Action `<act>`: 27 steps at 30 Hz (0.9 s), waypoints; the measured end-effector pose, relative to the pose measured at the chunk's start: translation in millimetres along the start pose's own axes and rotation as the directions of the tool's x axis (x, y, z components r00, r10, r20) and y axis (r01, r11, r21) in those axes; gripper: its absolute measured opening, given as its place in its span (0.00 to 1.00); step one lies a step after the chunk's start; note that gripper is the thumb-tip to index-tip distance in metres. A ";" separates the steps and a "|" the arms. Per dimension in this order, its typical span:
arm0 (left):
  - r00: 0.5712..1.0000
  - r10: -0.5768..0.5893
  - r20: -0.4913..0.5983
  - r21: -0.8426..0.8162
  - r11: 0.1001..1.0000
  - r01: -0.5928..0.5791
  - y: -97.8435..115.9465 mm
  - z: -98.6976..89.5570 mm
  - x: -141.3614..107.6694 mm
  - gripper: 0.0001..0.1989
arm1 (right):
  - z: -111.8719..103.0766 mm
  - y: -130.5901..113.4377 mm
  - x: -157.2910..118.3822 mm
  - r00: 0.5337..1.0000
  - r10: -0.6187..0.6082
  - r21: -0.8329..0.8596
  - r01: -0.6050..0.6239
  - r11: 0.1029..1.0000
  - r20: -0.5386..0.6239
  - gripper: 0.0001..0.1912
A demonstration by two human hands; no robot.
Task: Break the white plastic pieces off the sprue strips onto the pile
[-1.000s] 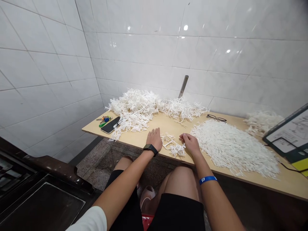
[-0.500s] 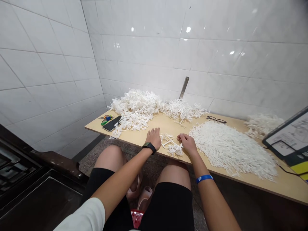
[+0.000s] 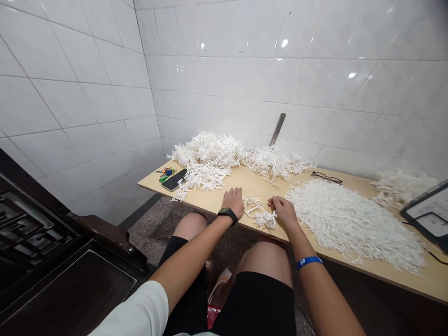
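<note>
My left hand (image 3: pixel 234 201) lies palm down at the table's front edge, fingers stretched out, a black band on its wrist. My right hand (image 3: pixel 283 209) is closed with thumb and fingers together; whatever they hold, if anything, is too small to make out. Between the hands is a small cluster of white branched plastic pieces (image 3: pixel 261 212). Right of my right hand spreads a wide, flat heap of short white plastic pieces (image 3: pixel 357 221). A taller tangled pile of white branched pieces (image 3: pixel 210 156) stands beyond my left hand.
A phone (image 3: pixel 171 181) and keys (image 3: pixel 167 172) lie at the table's left end. Glasses (image 3: pixel 327 177) rest near the wall, behind the flat heap. A dark-framed panel (image 3: pixel 429 214) stands at the right. A metal bracket (image 3: pixel 277 129) rises at the back, and a dark wooden chair (image 3: pixel 80 270) is at left.
The view has swung left, so everything sits farther right in the picture. Both hands keep nearly the same place and pose over the small cluster.
</note>
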State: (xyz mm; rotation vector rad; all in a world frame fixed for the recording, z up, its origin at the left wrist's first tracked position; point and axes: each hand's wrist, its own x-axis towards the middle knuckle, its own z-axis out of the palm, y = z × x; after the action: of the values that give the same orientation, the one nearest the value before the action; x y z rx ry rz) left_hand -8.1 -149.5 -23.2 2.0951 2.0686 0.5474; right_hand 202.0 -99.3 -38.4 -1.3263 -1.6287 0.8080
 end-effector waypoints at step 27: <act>0.997 0.070 -0.011 -0.096 0.993 -0.071 -7.5 1.3 -4.4 0.30 | 0.6 -1.7 -6.0 1.000 0.005 0.023 -0.004 1.000 -0.008 0.26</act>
State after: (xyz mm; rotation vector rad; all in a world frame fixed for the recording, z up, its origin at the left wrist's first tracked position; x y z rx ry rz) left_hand -14.6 -153.4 -27.7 2.1207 1.9365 0.6523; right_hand 201.2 -105.5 -38.4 -1.3162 -1.6067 0.8207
